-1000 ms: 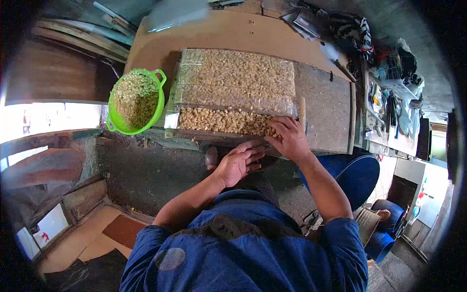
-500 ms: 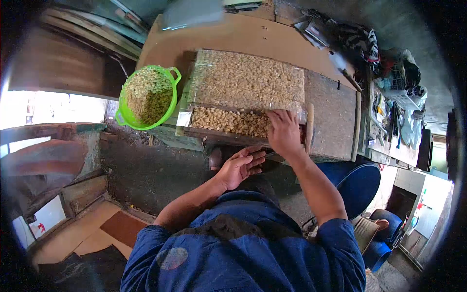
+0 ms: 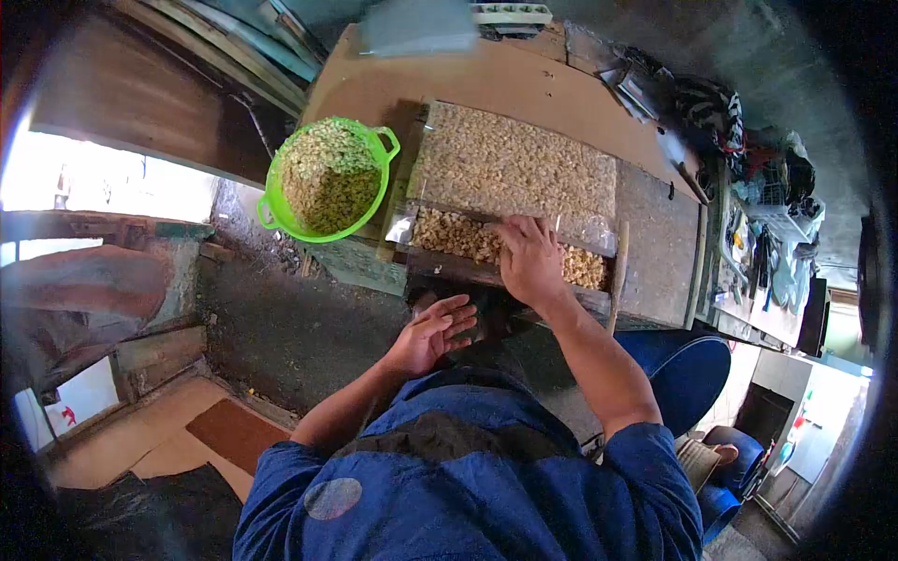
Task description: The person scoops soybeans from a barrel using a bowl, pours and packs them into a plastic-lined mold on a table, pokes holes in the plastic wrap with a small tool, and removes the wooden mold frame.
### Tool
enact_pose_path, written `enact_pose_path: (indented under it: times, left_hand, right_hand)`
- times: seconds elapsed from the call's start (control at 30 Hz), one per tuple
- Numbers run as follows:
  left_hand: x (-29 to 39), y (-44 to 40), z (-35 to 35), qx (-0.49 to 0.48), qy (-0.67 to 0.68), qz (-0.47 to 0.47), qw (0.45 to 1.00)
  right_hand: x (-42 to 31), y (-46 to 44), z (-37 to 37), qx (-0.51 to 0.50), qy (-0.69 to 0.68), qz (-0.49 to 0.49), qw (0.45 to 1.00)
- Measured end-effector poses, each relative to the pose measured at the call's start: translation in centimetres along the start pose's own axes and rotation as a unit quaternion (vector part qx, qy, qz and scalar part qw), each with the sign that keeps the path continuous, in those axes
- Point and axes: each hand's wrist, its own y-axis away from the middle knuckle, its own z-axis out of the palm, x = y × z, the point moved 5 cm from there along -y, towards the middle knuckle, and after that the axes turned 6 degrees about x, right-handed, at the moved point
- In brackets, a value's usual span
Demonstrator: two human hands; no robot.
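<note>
My right hand (image 3: 531, 262) rests with bent fingers on the strip of loose pale pieces (image 3: 458, 233) along the front of a wooden frame; whether its fingers hold any pieces is hidden. Behind that strip, a clear sheet (image 3: 514, 168) covers a wide layer of similar pieces. My left hand (image 3: 430, 337) is held palm up in front of the table edge, fingers apart and nothing in it. To the left of the frame stands a green colander (image 3: 388, 150) heaped with the same kind of pieces.
The brown table (image 3: 505, 70) carries a translucent sheet (image 3: 418, 26) at its back. A wooden stick (image 3: 619, 278) lies at the frame's right end. Blue barrels (image 3: 673, 374) stand at lower right. Bags and tools (image 3: 772, 234) crowd the right side.
My right hand has moved left along the strip of pieces. My left hand has shifted left and away from the frame. The view has turned, so the table appears further right.
</note>
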Motion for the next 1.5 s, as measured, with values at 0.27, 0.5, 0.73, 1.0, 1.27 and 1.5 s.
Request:
enact_pose_path:
  times: [0.27, 0.5, 0.73, 1.0, 1.27, 1.5]
  left_hand:
    - [3.0, 2.8, -5.2, 0.032, -0.012, 0.036, 0.999]
    - [6.3, 4.8, -8.4, 0.042, -0.016, 0.088, 0.995]
    - [9.3, 6.6, -9.4, 0.1, -0.033, 0.132, 0.986]
    - [11.1, 6.4, -11.9, 0.168, -0.042, 0.188, 0.967]
    - [17.0, 6.2, -12.3, 0.293, -0.046, 0.331, 0.896]
    - [20.5, 4.5, -11.7, 0.297, -0.008, 0.349, 0.889]
  right_hand:
    - [-2.7, -1.9, 2.3, 0.006, -0.027, -0.046, 0.999]
    - [-2.3, -2.1, 1.5, 0.024, -0.009, -0.025, 0.999]
    - [-0.8, 1.1, 0.5, -0.025, 0.03, -0.011, 0.999]
    - [-2.1, 1.2, 1.2, 0.02, 0.051, 0.013, 0.998]
    - [-5.0, -0.7, 2.0, 0.029, 0.012, 0.011, 0.999]
    - [-6.1, -3.5, 4.1, 0.011, 0.018, 0.034, 0.999]
